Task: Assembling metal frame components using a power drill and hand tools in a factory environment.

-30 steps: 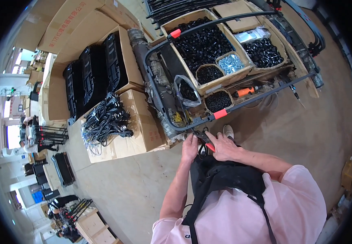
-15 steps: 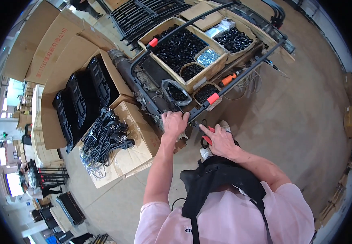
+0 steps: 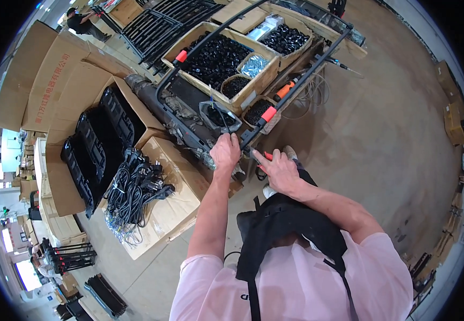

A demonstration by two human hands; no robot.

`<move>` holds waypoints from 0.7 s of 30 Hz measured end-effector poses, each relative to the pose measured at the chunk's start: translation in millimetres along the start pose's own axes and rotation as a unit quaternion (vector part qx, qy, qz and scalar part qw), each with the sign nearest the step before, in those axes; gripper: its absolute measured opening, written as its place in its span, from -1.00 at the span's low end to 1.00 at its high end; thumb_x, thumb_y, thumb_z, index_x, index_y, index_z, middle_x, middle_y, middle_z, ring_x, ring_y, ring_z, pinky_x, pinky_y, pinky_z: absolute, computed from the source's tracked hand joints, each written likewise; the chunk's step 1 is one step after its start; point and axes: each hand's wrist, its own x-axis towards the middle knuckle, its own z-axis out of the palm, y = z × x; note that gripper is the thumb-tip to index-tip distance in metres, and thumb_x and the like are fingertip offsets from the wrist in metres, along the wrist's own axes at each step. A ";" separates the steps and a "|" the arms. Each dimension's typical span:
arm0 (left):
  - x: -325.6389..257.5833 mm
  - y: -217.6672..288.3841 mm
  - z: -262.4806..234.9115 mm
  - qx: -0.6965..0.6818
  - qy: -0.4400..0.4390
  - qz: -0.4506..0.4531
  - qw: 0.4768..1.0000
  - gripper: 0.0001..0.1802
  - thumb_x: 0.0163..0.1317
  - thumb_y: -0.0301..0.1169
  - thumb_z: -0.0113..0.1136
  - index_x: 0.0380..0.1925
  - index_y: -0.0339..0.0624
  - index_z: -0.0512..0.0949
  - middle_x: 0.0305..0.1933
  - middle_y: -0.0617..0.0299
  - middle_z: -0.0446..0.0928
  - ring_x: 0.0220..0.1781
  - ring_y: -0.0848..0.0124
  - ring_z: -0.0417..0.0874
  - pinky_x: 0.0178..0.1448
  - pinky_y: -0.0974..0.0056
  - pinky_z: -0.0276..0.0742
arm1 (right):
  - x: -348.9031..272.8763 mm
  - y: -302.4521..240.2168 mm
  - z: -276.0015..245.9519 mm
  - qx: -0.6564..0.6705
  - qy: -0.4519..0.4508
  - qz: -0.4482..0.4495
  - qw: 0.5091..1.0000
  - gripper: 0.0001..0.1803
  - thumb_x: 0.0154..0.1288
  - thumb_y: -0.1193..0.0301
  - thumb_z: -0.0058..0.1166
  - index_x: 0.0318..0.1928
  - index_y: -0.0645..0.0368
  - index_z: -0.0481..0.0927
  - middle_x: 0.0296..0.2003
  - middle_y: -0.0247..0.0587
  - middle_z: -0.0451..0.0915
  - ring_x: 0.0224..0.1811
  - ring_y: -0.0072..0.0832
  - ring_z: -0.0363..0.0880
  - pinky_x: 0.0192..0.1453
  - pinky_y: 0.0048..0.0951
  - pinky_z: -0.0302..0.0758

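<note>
Pink short-sleeved shirt, black strapped apron

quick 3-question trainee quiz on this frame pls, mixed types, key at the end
1. True or false: the left hand rests on the near corner of the black tube frame.
2. What lies on top of the closed carton to the person's left? A) a bundle of black cables B) a stack of plates C) a blue bucket
3. Fill in: the right hand grips a tool with a red and ____ handle.

Key: 1 true. 2 A, the black cables. 3 black.
</note>
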 end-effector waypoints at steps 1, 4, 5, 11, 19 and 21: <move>1.3 0.1 0.8 0.003 -0.008 -0.012 1.000 -0.56 0.51 -0.10 -0.04 -0.28 -0.25 0.62 -0.15 -0.16 0.69 -0.08 -0.17 0.71 0.04 -0.18 0.57 | -0.5 -3.0 3.7 -0.026 -0.017 0.004 1.000 -0.30 0.40 0.26 0.19 0.52 -0.17 0.35 -0.18 0.01 0.45 -0.20 -0.12 0.58 -0.27 -0.20 0.63; 2.4 4.1 5.9 -0.002 0.004 -0.035 0.999 -0.54 0.50 -0.05 -0.03 -0.30 -0.21 0.62 -0.15 -0.15 0.69 -0.07 -0.18 0.71 0.03 -0.18 0.56 | -5.4 -15.0 22.3 -0.043 0.004 0.028 0.999 -0.30 0.39 0.27 0.17 0.52 -0.16 0.34 -0.16 0.02 0.46 -0.19 -0.12 0.58 -0.27 -0.21 0.64; 2.3 4.2 6.6 0.001 0.002 -0.038 0.999 -0.54 0.49 -0.05 -0.04 -0.30 -0.21 0.63 -0.14 -0.16 0.70 -0.06 -0.18 0.71 0.03 -0.18 0.56 | -6.3 -15.3 25.4 -0.041 0.003 0.029 0.999 -0.30 0.39 0.27 0.17 0.52 -0.16 0.34 -0.16 0.02 0.46 -0.19 -0.12 0.58 -0.27 -0.21 0.64; 0.4 2.3 5.4 0.009 0.000 -0.055 0.998 -0.53 0.50 -0.05 -0.04 -0.30 -0.22 0.63 -0.15 -0.17 0.70 -0.06 -0.18 0.71 0.03 -0.19 0.56 | -1.0 -7.8 10.4 0.010 -0.018 0.022 1.000 -0.25 0.36 0.28 0.19 0.54 -0.12 0.32 -0.16 0.02 0.46 -0.20 -0.15 0.58 -0.28 -0.22 0.65; 6.9 -0.8 13.1 0.021 0.023 -0.047 0.998 -0.54 0.50 -0.06 -0.04 -0.33 -0.21 0.62 -0.19 -0.17 0.70 -0.10 -0.19 0.72 -0.02 -0.21 0.56 | 2.8 -34.6 23.5 -0.104 0.014 0.039 0.994 -0.30 0.31 0.41 0.16 0.49 -0.04 0.42 -0.23 -0.08 0.48 -0.25 -0.30 0.59 -0.40 -0.36 0.67; 4.8 0.5 16.5 0.024 0.026 -0.047 0.998 -0.54 0.50 -0.06 -0.04 -0.33 -0.21 0.62 -0.20 -0.17 0.70 -0.11 -0.19 0.71 -0.02 -0.21 0.56 | 3.1 -25.3 17.7 -0.080 0.009 0.039 0.996 -0.25 0.26 0.40 0.21 0.49 -0.02 0.41 -0.23 -0.06 0.48 -0.26 -0.25 0.59 -0.37 -0.30 0.68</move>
